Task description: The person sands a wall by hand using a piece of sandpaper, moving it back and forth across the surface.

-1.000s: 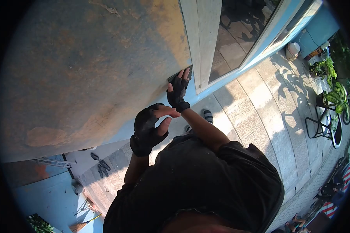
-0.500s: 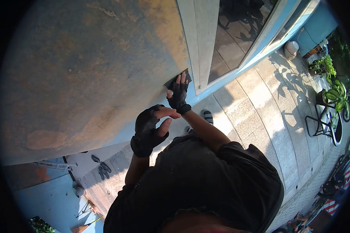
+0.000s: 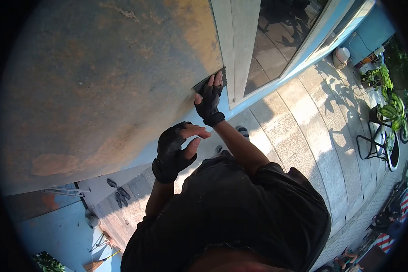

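My right hand (image 3: 209, 98), in a black fingerless glove, presses a dark sheet of sandpaper (image 3: 204, 84) flat against the wall, close to the door frame. Its fingers lie over the sheet, with the thumb at the lower edge. The wall (image 3: 122, 77) is patchy grey and ochre, with a light blue band low down. My left hand (image 3: 179, 147), gloved the same way, hovers in front of my chest, fingers bent and thumb apart, with nothing in it.
A white door frame (image 3: 241, 50) with a glass pane (image 3: 281, 41) stands right of the sandpaper. Sandals (image 3: 121, 197) lie on the paved floor (image 3: 299, 122). A metal ladder (image 3: 65, 191) is at lower left. Potted plants (image 3: 393, 112) and a white bucket (image 3: 341, 56) stand at right.
My right hand has slid the sandpaper up along the wall and slightly to the right, beside the door frame. The left hand has hardly moved.
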### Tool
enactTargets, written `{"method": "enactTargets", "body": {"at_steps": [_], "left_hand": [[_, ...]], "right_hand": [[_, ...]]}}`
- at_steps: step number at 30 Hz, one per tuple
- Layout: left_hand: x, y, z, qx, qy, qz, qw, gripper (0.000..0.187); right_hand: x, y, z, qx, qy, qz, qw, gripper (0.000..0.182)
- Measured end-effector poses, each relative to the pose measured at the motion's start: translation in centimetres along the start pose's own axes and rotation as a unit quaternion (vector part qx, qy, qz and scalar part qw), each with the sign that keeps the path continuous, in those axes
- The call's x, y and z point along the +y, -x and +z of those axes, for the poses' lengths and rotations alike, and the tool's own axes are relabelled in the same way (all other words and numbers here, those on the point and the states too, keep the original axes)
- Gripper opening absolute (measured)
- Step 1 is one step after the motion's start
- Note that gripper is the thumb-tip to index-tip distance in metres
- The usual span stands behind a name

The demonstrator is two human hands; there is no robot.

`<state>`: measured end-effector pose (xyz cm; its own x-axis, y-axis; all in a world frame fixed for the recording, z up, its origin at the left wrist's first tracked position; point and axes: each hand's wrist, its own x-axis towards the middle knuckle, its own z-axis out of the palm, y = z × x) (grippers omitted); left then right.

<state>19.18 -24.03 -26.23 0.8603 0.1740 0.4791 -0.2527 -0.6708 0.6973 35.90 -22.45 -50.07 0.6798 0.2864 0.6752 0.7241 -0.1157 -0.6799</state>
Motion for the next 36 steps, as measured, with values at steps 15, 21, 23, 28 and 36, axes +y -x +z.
{"method": "enactTargets", "body": {"at_steps": [15,21,23,28,36], "left_hand": [[-0.7,-0.4,0.2,-0.005,0.009,0.015,1.000,0.020],[-0.6,-0.9,0.2,0.002,0.014,0.012,1.000,0.021],[-0.8,-0.8,0.5,0.004,0.014,0.020,1.000,0.022],[-0.2,-1.1,0.8,0.000,0.017,0.020,1.000,0.022],[0.2,-1.5,0.4,0.010,-0.012,0.048,0.999,0.020]], "right_hand": [[-3.4,-1.5,0.1,0.055,-0.072,0.104,0.990,0.092],[-1.2,1.8,1.6,0.048,-0.118,0.182,0.975,0.092],[-2.4,0.4,1.3,0.062,-0.120,0.167,0.977,0.092],[-5.5,-3.6,-1.2,0.061,-0.145,0.105,0.982,0.087],[-2.1,1.6,2.3,0.068,-0.100,0.205,0.971,0.096]]}}
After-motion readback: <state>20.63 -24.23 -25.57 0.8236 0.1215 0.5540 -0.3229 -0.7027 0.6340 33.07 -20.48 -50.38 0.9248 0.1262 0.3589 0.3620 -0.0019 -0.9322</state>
